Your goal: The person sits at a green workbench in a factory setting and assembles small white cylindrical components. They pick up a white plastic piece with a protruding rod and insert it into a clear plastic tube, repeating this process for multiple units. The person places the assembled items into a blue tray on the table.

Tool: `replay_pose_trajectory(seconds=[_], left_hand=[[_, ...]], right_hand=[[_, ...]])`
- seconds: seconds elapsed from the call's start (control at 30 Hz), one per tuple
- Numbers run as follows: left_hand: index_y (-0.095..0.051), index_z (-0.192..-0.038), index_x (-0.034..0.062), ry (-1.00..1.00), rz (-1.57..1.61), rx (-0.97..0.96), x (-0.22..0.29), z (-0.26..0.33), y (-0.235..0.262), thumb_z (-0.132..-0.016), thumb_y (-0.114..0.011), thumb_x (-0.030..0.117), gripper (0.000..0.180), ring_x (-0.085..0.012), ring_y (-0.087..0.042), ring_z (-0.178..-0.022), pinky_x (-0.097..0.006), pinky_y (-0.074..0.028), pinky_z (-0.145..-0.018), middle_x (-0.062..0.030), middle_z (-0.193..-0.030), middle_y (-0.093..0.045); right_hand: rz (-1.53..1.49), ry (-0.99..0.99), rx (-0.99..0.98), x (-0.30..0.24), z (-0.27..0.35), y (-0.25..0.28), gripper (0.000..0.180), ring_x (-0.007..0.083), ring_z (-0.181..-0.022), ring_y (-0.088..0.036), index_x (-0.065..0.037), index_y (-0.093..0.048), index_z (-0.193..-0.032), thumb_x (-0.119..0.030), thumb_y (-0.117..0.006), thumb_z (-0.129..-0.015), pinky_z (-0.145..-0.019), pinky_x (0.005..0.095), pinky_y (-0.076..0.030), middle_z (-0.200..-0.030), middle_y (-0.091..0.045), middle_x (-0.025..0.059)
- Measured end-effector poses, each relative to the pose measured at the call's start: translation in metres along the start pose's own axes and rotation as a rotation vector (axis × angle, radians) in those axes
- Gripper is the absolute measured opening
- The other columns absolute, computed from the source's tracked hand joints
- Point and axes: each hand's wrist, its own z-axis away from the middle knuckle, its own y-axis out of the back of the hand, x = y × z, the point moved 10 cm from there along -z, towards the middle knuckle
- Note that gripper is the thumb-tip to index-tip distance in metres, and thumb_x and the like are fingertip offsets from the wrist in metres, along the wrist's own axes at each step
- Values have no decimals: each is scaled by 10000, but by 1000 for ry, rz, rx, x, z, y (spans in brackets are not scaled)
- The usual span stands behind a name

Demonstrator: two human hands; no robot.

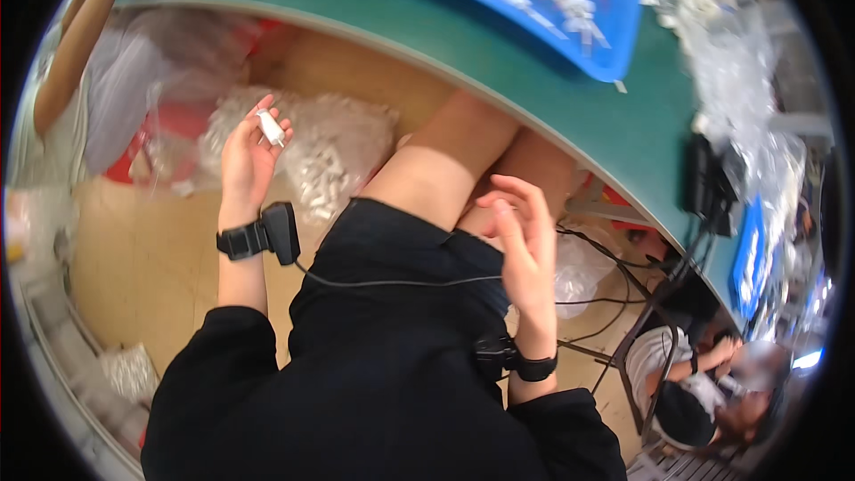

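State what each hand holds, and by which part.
Left hand: small white plastic nozzle-like piece, pinched near its lower end by the fingertips. Right hand: nothing, fingers open.

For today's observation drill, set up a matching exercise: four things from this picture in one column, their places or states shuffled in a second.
1. left hand
2. right hand
3. blue tray
4. clear bag

a. on the green table
b. on the floor, full of small white parts
c. open, holding nothing
d. holds a small white part

Pairs: 1-d, 2-c, 3-a, 4-b

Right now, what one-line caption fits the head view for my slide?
Seated person's left hand holds a small white plastic part over bagged white parts; right hand open and empty.
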Motion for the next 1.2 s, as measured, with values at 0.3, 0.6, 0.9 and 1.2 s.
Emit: replay_pose_trajectory(seconds=[0.3, 0.6, 0.9, 1.2], left_hand=[[-566, -1203, 96, 797, -758, -24, -194, -9, 151, -909, -450, 216, 338, -88, -460, -548, -244, -405, -461, -54, -984, -664], [-703, -726, 83, -86, -2420, -819, -332, -114, 221, -588, -790, 252, 235, -258, -657, -746, -354, -514, -677, -98, -772, -681], [-567, -638, 1, 826, -1325, 10, -319, -78, 241, -795, -515, 151, 224, -248, -499, -408, -397, -371, -370, -125, -508, -507], [-490, -1225, -22, 903, -1222, -158, -337, -74, 244, -812, -563, 315, 539, -326, -532, -1046, -482, -465, -774, -173, -1176, -548]], right_hand=[[172, -3, 126, 21, -17, 36, 346, 108, -718, -559, -2, -459, -1198, -116, -566, -890, -658, 243, -456, -884, -622, 69], [146, 24, 111, -47, -11, 65, 283, 110, -676, -595, -10, -522, -1127, -54, -562, -850, -619, 229, -437, -753, -644, 54], [437, 288, 302, -199, -84, 150, 251, 104, -636, -588, 24, -609, -983, -188, -529, -876, -531, 237, -420, -741, -606, 51], [1136, -210, 427, -143, -234, 284, 325, 180, -560, -640, 20, -637, -789, -295, -681, -719, -518, 316, -509, -647, -643, 113]])
